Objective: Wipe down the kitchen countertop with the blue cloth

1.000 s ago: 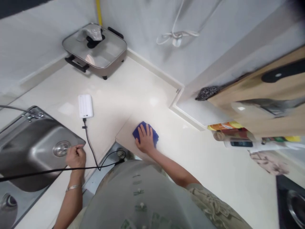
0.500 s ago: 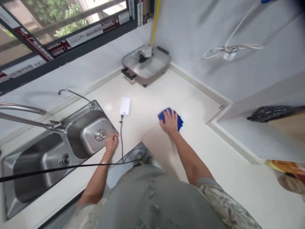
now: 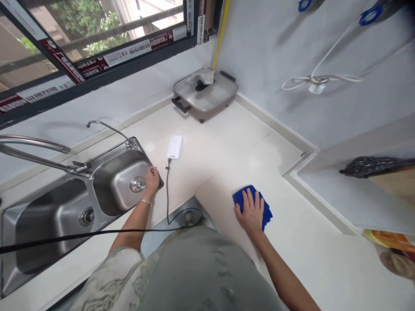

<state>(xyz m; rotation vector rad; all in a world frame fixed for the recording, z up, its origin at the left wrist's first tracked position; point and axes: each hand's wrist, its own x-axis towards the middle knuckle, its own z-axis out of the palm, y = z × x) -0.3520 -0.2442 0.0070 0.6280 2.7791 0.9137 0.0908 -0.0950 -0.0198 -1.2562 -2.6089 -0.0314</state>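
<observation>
My right hand (image 3: 252, 212) lies flat with its fingers spread on a folded blue cloth (image 3: 266, 212), pressing it against the white countertop (image 3: 223, 151). Part of the cloth is hidden under the palm. My left hand (image 3: 152, 178) rests at the right rim of the steel sink (image 3: 113, 181), its fingers curled in; whether anything is inside them is hidden. A white power bank (image 3: 175, 147) lies on the counter to the right of that hand, with a black cable (image 3: 167, 185) plugged into its near end.
An electric pan with a glass lid (image 3: 207, 95) stands in the back corner. Curved faucets (image 3: 35, 144) reach over the sink. The black cable crosses in front of my body. A black plastic bag (image 3: 363, 166) and an orange package (image 3: 389, 239) are at the right.
My right hand and the blue cloth have moved nearer to my body and to the right. My left hand has shifted slightly forward along the sink rim. The whole view has shifted a little.
</observation>
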